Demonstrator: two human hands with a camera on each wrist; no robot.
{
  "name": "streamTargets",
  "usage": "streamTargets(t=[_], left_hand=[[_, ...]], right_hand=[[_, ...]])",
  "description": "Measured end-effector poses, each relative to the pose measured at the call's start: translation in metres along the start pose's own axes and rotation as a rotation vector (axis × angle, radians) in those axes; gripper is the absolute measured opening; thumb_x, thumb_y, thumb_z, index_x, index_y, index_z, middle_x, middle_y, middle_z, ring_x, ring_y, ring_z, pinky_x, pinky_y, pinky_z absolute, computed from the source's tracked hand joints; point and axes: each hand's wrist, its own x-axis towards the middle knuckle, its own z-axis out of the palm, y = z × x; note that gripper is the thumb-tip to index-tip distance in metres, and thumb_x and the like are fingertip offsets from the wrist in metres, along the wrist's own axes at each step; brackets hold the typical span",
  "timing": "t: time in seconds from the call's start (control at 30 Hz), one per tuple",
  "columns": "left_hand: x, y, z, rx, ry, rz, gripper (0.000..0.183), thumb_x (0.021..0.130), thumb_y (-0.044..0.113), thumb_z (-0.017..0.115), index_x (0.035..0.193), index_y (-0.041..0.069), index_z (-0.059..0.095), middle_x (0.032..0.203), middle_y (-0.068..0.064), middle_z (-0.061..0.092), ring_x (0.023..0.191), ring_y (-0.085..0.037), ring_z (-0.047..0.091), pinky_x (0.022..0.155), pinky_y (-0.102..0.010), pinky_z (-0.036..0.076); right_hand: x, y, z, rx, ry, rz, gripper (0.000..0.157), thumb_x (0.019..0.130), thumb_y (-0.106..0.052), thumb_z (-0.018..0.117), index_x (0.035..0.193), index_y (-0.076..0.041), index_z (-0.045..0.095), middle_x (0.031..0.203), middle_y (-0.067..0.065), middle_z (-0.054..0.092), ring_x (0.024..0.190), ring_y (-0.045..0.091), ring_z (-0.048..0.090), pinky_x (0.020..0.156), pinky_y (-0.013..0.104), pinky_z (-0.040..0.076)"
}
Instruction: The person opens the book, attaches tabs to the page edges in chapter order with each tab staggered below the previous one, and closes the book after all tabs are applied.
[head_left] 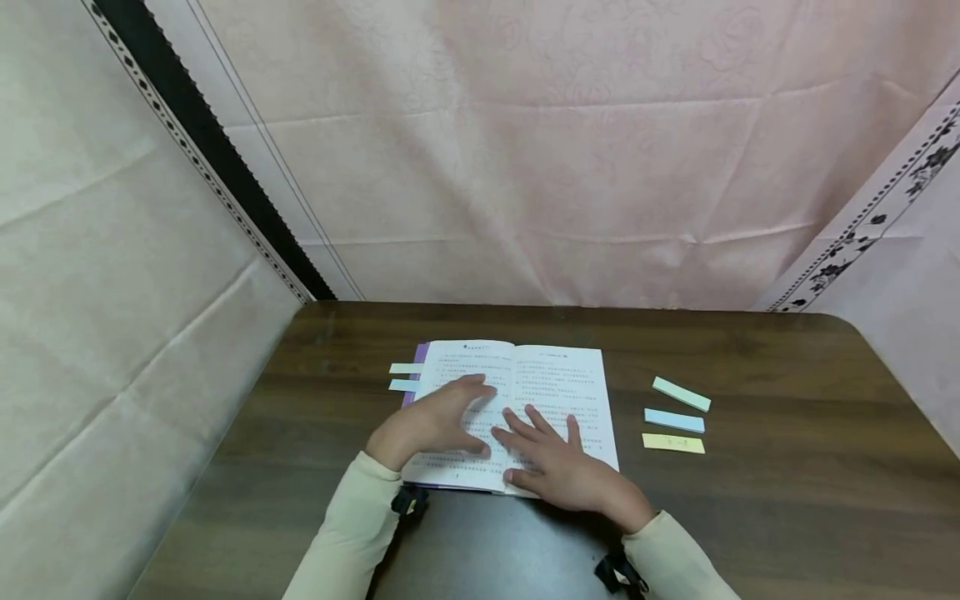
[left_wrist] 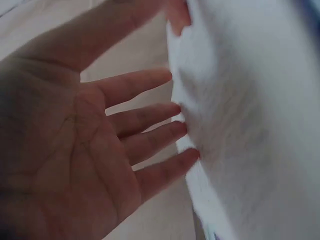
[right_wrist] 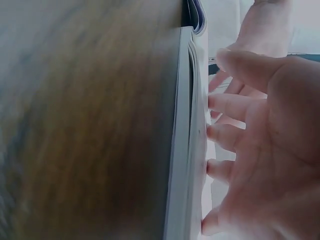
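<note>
An open book (head_left: 558,379) with printed white pages and a purple cover edge lies on the wooden table. My left hand (head_left: 442,418) is over the left page, and in the left wrist view its fingertips (left_wrist: 187,156) meet the white paper. Spread across the lower right page, near the centre fold, is my right hand (head_left: 558,467). Its fingertips (right_wrist: 215,167) touch the page in the right wrist view. Two sticky tabs, one pale green (head_left: 406,368) and one light blue (head_left: 403,385), stick out from the book's left edge.
Right of the book on the table (head_left: 787,500) lie three loose strips: pale green (head_left: 681,393), blue (head_left: 674,420) and yellow (head_left: 673,443). A light patterned cloth (head_left: 525,183) hangs behind the table, with more cloth at both sides.
</note>
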Motion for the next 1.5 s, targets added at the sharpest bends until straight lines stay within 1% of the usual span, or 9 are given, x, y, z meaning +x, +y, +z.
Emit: streamTargets(t=[0.13, 0.43, 0.6, 0.73, 0.8, 1.03, 1.17, 1.33, 1.5], left_hand=[[0.005, 0.006, 0.011, 0.058, -0.009, 0.011, 0.091, 0.08, 0.032, 0.095, 0.156, 0.01, 0.052, 0.17, -0.013, 0.034, 0.158, -0.031, 0.032, 0.123, -0.05, 0.036], [0.008, 0.011, 0.025, 0.089, -0.002, -0.061, 0.094, 0.087, 0.042, 0.087, 0.162, 0.01, 0.042, 0.172, -0.011, 0.031, 0.158, -0.03, 0.032, 0.122, -0.052, 0.037], [0.012, 0.018, 0.034, 0.136, 0.046, -0.088, 0.097, 0.088, 0.048, 0.084, 0.163, 0.007, 0.038, 0.171, -0.016, 0.031, 0.158, -0.035, 0.03, 0.123, -0.057, 0.033], [0.015, 0.028, 0.039, 0.139, 0.082, -0.1, 0.099, 0.089, 0.051, 0.083, 0.163, 0.003, 0.037, 0.171, -0.02, 0.03, 0.159, -0.038, 0.026, 0.123, -0.064, 0.027], [0.016, 0.031, 0.04, 0.14, 0.091, -0.115, 0.099, 0.088, 0.05, 0.083, 0.163, 0.004, 0.037, 0.171, -0.019, 0.031, 0.159, -0.038, 0.025, 0.123, -0.064, 0.027], [0.016, 0.033, 0.044, 0.144, 0.091, -0.154, 0.099, 0.086, 0.05, 0.085, 0.162, 0.005, 0.039, 0.17, -0.019, 0.032, 0.159, -0.039, 0.027, 0.122, -0.065, 0.027], [0.014, 0.032, 0.045, 0.131, 0.092, -0.156, 0.1, 0.087, 0.05, 0.085, 0.162, 0.005, 0.039, 0.17, -0.019, 0.032, 0.159, -0.04, 0.026, 0.123, -0.066, 0.026], [0.014, 0.03, 0.045, 0.11, 0.105, -0.154, 0.099, 0.087, 0.049, 0.085, 0.162, 0.004, 0.039, 0.17, -0.02, 0.031, 0.159, -0.04, 0.025, 0.123, -0.067, 0.025], [0.013, 0.029, 0.045, 0.096, 0.112, -0.149, 0.099, 0.087, 0.049, 0.085, 0.162, 0.004, 0.038, 0.171, -0.021, 0.029, 0.159, -0.041, 0.024, 0.123, -0.067, 0.023]], right_hand=[[-0.001, 0.008, 0.002, 0.023, -0.004, -0.046, 0.061, 0.109, -0.042, 0.057, 0.164, -0.022, 0.041, 0.176, 0.005, 0.022, 0.164, 0.035, 0.004, 0.113, 0.082, -0.011], [-0.007, 0.027, 0.0, 0.125, -0.038, -0.125, 0.067, 0.109, -0.053, 0.051, 0.165, -0.021, 0.038, 0.176, 0.007, 0.021, 0.164, 0.033, 0.003, 0.116, 0.078, -0.012], [-0.013, 0.019, -0.021, 0.098, -0.047, -0.044, 0.069, 0.109, -0.042, 0.056, 0.163, -0.004, 0.036, 0.174, 0.019, 0.021, 0.162, 0.041, 0.012, 0.124, 0.071, 0.006], [-0.013, 0.023, -0.039, 0.053, 0.062, 0.078, 0.064, 0.107, -0.032, 0.062, 0.158, 0.002, 0.043, 0.169, 0.028, 0.027, 0.157, 0.048, 0.023, 0.121, 0.069, 0.026], [-0.011, 0.03, -0.046, 0.028, 0.108, 0.141, 0.063, 0.106, -0.03, 0.065, 0.156, 0.003, 0.045, 0.166, 0.031, 0.031, 0.154, 0.052, 0.027, 0.118, 0.07, 0.03], [0.008, 0.062, -0.066, -0.036, 0.125, 0.272, 0.075, 0.101, -0.026, 0.073, 0.158, 0.007, 0.038, 0.166, 0.033, 0.026, 0.153, 0.055, 0.021, 0.118, 0.07, 0.03], [0.026, 0.073, -0.075, -0.096, 0.129, 0.291, 0.085, 0.096, -0.028, 0.08, 0.159, 0.008, 0.035, 0.167, 0.032, 0.026, 0.154, 0.053, 0.02, 0.118, 0.069, 0.031], [0.042, 0.078, -0.086, -0.199, 0.141, 0.305, 0.101, 0.086, -0.035, 0.09, 0.16, 0.007, 0.036, 0.161, 0.031, 0.032, 0.146, 0.051, 0.03, 0.115, 0.069, 0.035], [0.045, 0.083, -0.09, -0.197, 0.131, 0.324, 0.105, 0.085, -0.04, 0.09, 0.163, 0.001, 0.033, 0.164, 0.029, 0.027, 0.148, 0.051, 0.026, 0.117, 0.071, 0.028]])
